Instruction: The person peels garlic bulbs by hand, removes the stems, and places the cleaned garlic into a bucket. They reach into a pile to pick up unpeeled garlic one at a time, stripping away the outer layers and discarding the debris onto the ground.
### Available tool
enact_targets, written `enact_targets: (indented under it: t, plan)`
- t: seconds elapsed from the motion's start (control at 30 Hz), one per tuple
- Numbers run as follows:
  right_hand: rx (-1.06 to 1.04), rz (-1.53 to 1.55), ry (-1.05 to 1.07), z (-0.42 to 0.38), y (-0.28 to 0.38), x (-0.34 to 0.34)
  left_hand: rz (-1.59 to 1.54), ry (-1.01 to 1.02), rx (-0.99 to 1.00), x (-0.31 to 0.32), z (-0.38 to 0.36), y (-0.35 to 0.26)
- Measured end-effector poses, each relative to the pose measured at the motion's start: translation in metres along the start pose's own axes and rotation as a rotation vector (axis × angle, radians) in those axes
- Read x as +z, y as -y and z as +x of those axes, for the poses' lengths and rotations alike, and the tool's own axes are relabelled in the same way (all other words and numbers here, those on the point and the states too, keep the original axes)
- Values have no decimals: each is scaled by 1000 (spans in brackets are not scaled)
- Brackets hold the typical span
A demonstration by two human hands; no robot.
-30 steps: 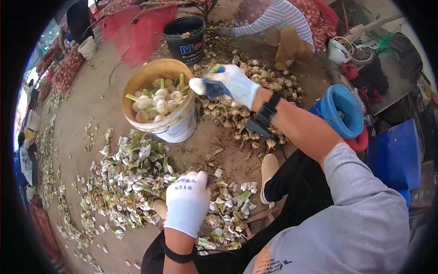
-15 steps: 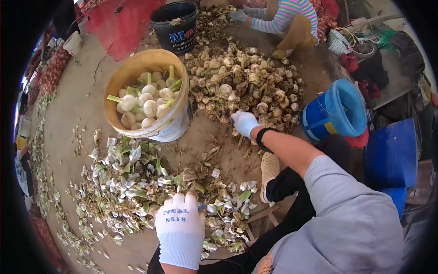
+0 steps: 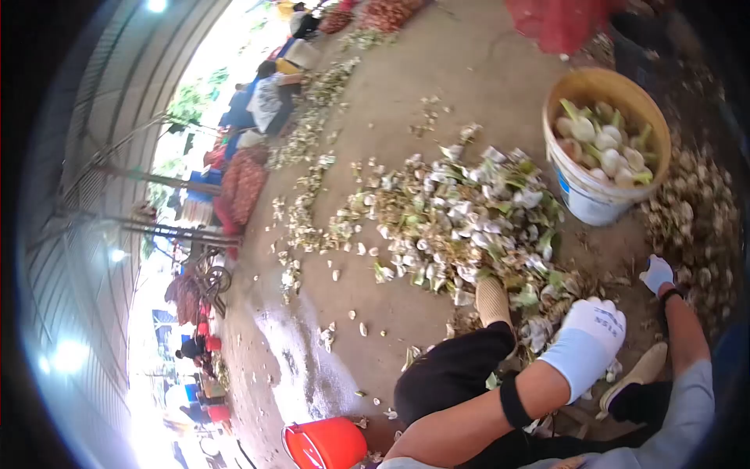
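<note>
My left hand (image 3: 591,336), in a white glove, is closed over the near edge of a heap of garlic peelings (image 3: 461,211). Its curled fingers hide whatever may be in them. My right hand (image 3: 658,273), also gloved, sits farther right beside the pile of garlic bulbs (image 3: 695,223). Its fingers look folded in, and I cannot make out what they hold. Beyond both hands stands a yellowish bucket (image 3: 553,160) of trimmed white garlic bulbs (image 3: 609,142) with short green stems.
An orange-red bucket (image 3: 328,444) stands at the lower left near my knee. My shoes (image 3: 494,303) rest among the peelings. A wet patch (image 3: 301,359) shines on the floor. Farther off are red net sacks (image 3: 244,184), a seated person (image 3: 269,98) and a red net (image 3: 555,23).
My view has swung left and tilted, so the bucket and bulb pile now appear farther right. The other person near the pile has left view. Both hands remain closed.
</note>
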State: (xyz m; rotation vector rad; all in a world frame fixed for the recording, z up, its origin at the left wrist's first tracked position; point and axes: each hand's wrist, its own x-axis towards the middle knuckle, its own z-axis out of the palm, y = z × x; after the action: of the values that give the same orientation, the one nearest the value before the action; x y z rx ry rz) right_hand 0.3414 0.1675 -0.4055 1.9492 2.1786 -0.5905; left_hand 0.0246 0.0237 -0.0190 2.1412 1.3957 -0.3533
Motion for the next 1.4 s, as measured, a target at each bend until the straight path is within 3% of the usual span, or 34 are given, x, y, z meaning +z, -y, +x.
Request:
enact_targets:
  t: [0.03,0.1,0.17,0.3,0.37,0.43,0.53,0.57,0.6,0.73,0.83,0.9,0.93,0.97,1.23,1.3,1.4]
  plan:
    - [16,119,-17,1,17,-20,-38,4,18,1,-2,-2]
    - [-6,701,-22,-1,46,-59,-41,20,55,-2,-2,-1]
    - [-2,1004,180,-9,77,-109,-189,-50,170,10,-2,-4]
    - [-16,1411,332,-84,155,-220,-308,-368,265,20,-1,-11]
    - [-99,1613,306,-104,163,-235,-395,-403,262,18,6,-13]
    - [-229,1708,273,-143,175,-266,-632,-638,289,18,14,-16]
    - [-312,1722,187,-178,176,-283,-647,-688,217,13,14,-21]
    - [-351,1585,124,-187,174,-287,-611,-716,179,15,17,-23]
    - [-387,1448,64,-193,171,-289,-540,-868,235,21,14,-24]
    - [-481,1295,-32,-203,169,-288,-296,-856,199,17,17,-27]
    - [-485,1211,-102,-194,167,-288,-243,-962,239,-1,14,-20]
    - [-366,1205,-246,-206,182,-291,-287,-1031,304,-14,5,-20]
    - [-504,1070,-336,-217,191,-306,-298,-1117,380,-14,7,-19]
    - [-537,984,-375,-222,192,-315,-291,-1077,384,-19,4,-20]
    - [-589,1331,-335,-235,179,-326,53,-1103,349,-39,-9,-41]
    - [-564,1402,-352,-233,174,-328,54,-1127,362,-38,-9,-43]
    - [-536,1492,-317,-231,169,-327,-235,-1147,328,-39,-14,-44]
